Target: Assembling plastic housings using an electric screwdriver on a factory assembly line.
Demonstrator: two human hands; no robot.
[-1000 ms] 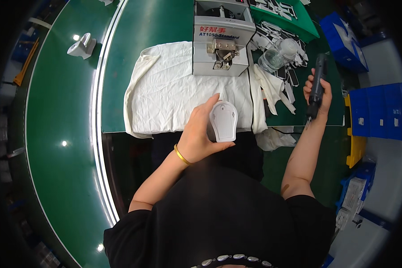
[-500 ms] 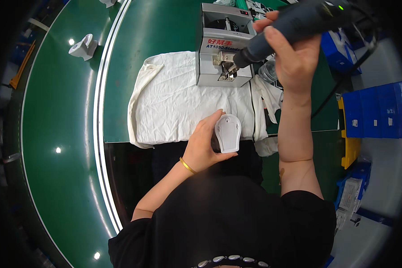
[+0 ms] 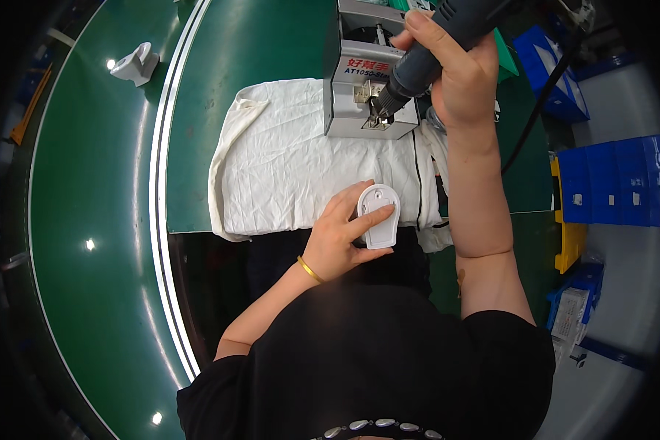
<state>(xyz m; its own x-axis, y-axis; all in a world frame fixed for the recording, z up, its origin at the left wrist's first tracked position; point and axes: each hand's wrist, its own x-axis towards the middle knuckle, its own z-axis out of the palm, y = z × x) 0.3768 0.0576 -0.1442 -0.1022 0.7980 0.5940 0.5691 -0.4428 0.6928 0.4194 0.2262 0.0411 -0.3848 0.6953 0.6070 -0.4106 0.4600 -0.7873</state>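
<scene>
My left hand (image 3: 339,236) is closed round a white, rounded plastic housing (image 3: 380,233) near the front edge of the cloth. One finger lies across its hollow face, and a small round hole shows near its far end. In my right hand (image 3: 468,86) is a dark electric screwdriver (image 3: 416,67), tilted down to the left. Its tip is at the front outlet of a grey screw feeder (image 3: 341,110); whether a screw is on the bit is too small to tell.
A white cloth (image 3: 279,161) lies under the feeder on the green table (image 3: 198,132). Farther left, another white plastic part (image 3: 134,66) stands on a green surface beyond a white strip. Blue bins (image 3: 612,180) are at the right. The screwdriver's black cable (image 3: 539,110) hangs beside my right forearm.
My right hand and the screwdriver have shifted left and farther away, with the tip still at the feeder outlet. A finger of my left hand has moved onto the housing's face.
</scene>
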